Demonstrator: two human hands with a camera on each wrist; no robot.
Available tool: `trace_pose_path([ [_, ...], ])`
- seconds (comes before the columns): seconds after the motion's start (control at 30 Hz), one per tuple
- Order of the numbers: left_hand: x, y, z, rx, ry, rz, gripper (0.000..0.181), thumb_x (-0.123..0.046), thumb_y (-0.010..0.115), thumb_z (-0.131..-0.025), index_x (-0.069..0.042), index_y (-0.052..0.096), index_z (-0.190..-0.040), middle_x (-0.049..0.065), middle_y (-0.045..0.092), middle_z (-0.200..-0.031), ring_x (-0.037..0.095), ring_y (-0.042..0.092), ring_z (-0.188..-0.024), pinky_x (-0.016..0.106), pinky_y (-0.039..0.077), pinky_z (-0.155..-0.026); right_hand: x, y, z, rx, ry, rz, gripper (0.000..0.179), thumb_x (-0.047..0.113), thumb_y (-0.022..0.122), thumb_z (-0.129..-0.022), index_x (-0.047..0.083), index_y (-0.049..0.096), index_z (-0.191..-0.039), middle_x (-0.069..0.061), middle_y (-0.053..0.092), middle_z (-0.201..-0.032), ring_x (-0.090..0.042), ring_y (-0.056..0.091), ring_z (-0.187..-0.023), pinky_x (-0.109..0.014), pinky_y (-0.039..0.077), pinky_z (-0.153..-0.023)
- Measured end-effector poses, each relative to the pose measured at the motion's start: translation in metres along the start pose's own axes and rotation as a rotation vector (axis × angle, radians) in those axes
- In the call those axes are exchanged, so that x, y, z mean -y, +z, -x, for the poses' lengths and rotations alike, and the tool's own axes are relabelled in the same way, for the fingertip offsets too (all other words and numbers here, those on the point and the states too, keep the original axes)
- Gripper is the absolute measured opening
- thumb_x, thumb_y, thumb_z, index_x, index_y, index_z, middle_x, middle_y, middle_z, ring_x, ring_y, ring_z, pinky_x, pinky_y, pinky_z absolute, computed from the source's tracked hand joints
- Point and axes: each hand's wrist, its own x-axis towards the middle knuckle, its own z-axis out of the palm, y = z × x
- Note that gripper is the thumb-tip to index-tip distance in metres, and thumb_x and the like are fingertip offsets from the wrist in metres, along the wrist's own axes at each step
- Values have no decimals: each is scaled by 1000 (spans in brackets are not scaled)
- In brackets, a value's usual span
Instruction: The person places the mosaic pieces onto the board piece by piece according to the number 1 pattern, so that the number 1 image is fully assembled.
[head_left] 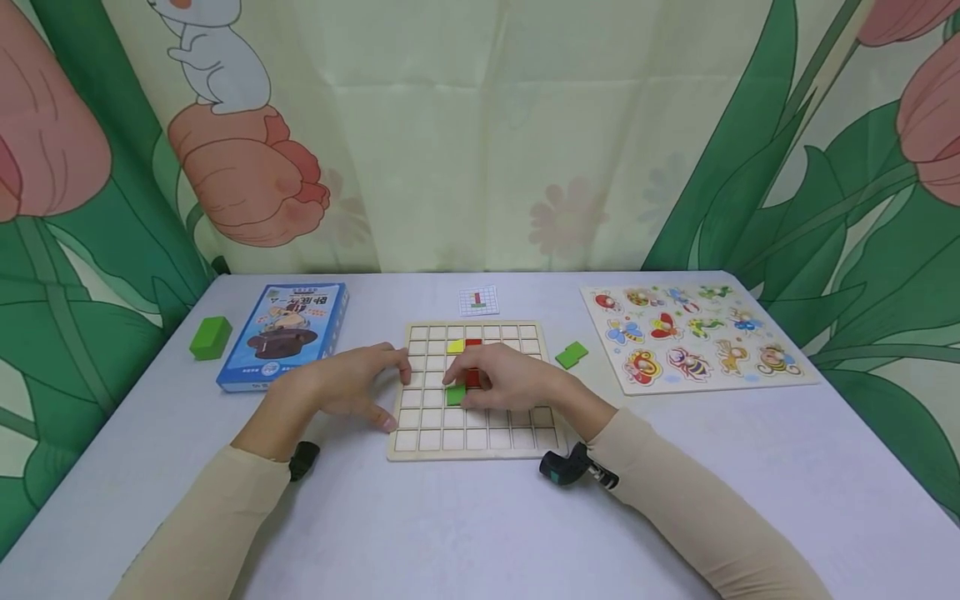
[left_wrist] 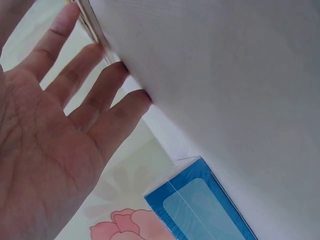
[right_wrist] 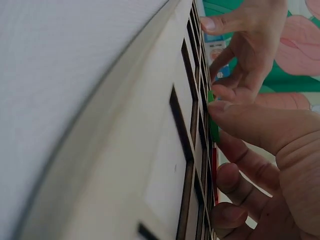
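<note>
A wooden grid board (head_left: 480, 455) lies in the middle of the table. My right hand (head_left: 513, 377) is over it, thumb and forefinger pinching a green tile (head_left: 455, 396) at the board's surface. In the right wrist view the thumb presses against that green tile (right_wrist: 214, 125). Red tiles (head_left: 473, 379) lie partly hidden under the hand, and a yellow tile (head_left: 455, 346) sits in a cell just beyond. Along the board's left edge, my left hand (head_left: 356, 383) rests with its fingers spread and touching the rim; its palm (left_wrist: 50, 145) fills the left wrist view's left side.
Behind the board lies a small pattern card (head_left: 478, 300). Loose green tiles (head_left: 572, 355) are to the right, near a picture puzzle board (head_left: 720, 384). At left stand a blue box (head_left: 281, 333) and a green block (head_left: 211, 337). A printed curtain (head_left: 450, 167) hangs behind the table.
</note>
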Motion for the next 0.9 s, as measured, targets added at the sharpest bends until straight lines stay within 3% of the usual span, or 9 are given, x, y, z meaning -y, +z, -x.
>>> trace_pose_path([
  [0.57, 1, 3, 0, -4, -15, 5, 53, -37, 93, -75, -29, 60, -116, 4, 49, -151, 30, 45, -136, 57, 36, -117, 5, 1, 1, 24, 19, 62, 35, 21, 77, -94, 19, 69, -128, 7, 66, -112, -15, 56, -92, -29, 49, -81],
  [0.73, 2, 3, 0, -2, -15, 1, 53, -37, 92, -75, -29, 59, -116, 4, 49, -151, 30, 45, -137, 58, 36, -117, 7, -1, 4, 52, 53, 41, 48, 24, 76, -95, 19, 60, -140, 7, 63, -115, -13, 56, -90, -27, 50, -79],
  [0.9, 3, 3, -1, -3, -3, -10, 53, -38, 92, -76, -29, 59, -116, 6, 46, -155, 31, 44, -139, 56, 36, -118, 6, -6, 9, 21, 34, -22, 56, 21, 71, -97, 15, 49, -149, 4, 64, -122, -13, 59, -88, -29, 54, -81],
])
